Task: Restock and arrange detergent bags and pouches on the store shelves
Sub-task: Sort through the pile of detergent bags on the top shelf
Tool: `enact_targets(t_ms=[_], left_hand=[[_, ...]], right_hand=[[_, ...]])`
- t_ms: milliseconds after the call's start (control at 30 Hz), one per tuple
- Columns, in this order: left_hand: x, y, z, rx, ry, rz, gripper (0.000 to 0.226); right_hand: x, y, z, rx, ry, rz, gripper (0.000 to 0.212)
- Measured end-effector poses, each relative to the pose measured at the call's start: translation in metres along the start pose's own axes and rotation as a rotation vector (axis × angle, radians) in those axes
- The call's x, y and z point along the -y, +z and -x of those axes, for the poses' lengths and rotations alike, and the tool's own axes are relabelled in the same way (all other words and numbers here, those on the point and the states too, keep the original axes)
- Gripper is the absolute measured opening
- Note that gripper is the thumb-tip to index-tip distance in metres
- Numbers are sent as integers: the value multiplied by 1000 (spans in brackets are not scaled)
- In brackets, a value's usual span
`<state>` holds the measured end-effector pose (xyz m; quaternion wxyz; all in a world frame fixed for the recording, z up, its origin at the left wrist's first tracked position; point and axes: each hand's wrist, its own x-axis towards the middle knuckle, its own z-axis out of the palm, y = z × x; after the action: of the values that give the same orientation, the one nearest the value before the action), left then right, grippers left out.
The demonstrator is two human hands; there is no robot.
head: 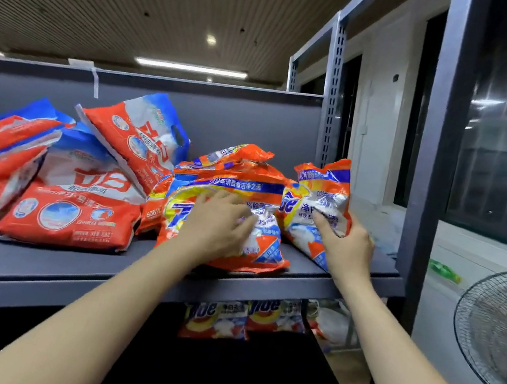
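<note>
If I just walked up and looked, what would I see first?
Bright orange detergent bags in the middle of the grey shelf. The left hand lies flat on the big orange bag, and the right hand grips a smaller orange bag standing at the shelf's right end. To the left lies a jumbled heap of red and blue bags.

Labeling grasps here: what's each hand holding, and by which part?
Right hand grips the small orange pouch by its lower right edge, standing it up. Left hand lies on the front of the large orange bag, fingers spread, not gripping.
</note>
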<state>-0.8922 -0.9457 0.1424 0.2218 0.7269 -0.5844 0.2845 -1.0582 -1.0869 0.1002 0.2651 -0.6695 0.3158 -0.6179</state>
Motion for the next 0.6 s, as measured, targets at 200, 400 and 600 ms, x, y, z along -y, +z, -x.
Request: enact_targets(t_ms=[200,400,600], left_hand=[[35,-16,36,-246,-675,35,55],[50,-33,33,-79,-1030,842,57],[30,-53,25,126,-1148,954,40]], right_hand=[[3,0,5,-78,-25,76,55],[17,-3,-6,-93,174,301,41],[28,-14,-34,13,598,-129,12]])
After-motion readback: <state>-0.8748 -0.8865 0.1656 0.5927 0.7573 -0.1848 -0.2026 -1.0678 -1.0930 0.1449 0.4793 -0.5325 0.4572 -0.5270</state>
